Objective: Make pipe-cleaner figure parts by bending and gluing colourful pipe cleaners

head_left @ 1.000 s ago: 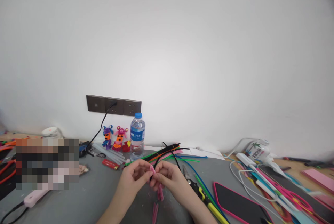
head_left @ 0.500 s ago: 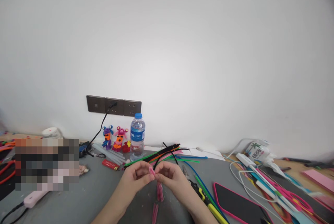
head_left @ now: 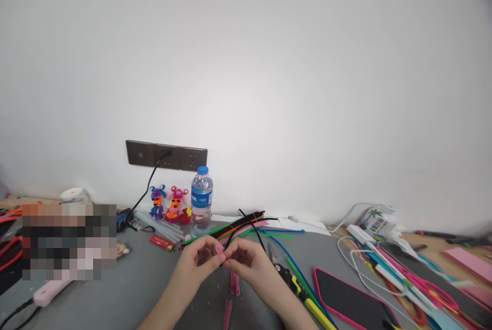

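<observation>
My left hand point(head_left: 204, 259) and my right hand point(head_left: 242, 261) meet above the grey mat, fingertips nearly touching. A small looped pink fuzzy piece point(head_left: 219, 250) is pinched at the left fingertips, and the right thumb and finger close on its end. Below the hands, a folded pink bundle point(head_left: 234, 284) lies on the mat, with more pink strips point(head_left: 228, 313) nearer me. Behind the hands is a pile of black, green, orange and pink fuzzy stems point(head_left: 246, 222), partly hidden by my fingers.
A water bottle point(head_left: 202, 202) stands behind, beside two fuzzy figures point(head_left: 175, 206). Yellow-handled pliers point(head_left: 303, 294) and a pink-edged phone point(head_left: 349, 299) lie right. A pink glue gun point(head_left: 57, 286), partly blurred out, is left. Pink scissors point(head_left: 434, 291) and white cables are far right.
The pink loop has turned and shows smaller between my fingertips. Both hands have shifted only slightly, and the view has moved a little.
</observation>
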A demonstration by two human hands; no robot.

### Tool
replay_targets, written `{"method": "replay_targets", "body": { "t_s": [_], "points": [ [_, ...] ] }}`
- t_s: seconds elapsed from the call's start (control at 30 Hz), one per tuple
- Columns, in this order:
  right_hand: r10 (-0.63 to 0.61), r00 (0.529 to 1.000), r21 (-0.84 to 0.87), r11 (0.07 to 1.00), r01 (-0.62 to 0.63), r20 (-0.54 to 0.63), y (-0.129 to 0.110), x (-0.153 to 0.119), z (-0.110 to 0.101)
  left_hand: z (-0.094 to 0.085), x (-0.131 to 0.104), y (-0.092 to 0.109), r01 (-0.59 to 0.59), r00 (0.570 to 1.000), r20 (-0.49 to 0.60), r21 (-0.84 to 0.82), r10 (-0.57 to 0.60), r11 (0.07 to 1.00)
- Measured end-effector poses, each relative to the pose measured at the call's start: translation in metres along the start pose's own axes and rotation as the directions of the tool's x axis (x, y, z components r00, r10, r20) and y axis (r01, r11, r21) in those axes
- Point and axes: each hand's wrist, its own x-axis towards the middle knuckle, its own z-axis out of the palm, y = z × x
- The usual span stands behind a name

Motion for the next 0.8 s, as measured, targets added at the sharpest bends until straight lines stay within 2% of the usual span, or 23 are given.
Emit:
{"method": "replay_targets", "body": {
  "t_s": [0.17, 0.4, 0.53, 0.8],
  "points": [
    [-0.006, 1.0, -0.053, 0.999, 0.006, 0.004, 0.0009, -0.0005, -0.001, -0.0011, -0.0009, -0.0033, -0.024, 1.0, 0.016, 0.0, 0.024, 1.0],
    [-0.018, 1.0, -0.032, 0.999, 0.018, -0.012, 0.0063, 0.0003, -0.0025, 0.0021, -0.0027, -0.003, -0.027, 1.0, 0.003, -0.032, 0.027, 0.999],
    [-0.038, 0.999, -0.12, 0.992, 0.033, -0.036, 0.0073, 0.0007, -0.0053, 0.0026, -0.0022, -0.0021, -0.016, 1.0, -0.024, -0.018, 0.016, 1.0],
    [-0.046, 0.998, -0.247, 0.969, 0.032, -0.051, 0.0004, 0.0002, -0.001, 0.0027, -0.0028, 0.0003, -0.119, 0.992, -0.041, 0.095, 0.123, 0.988]
  ]
}}
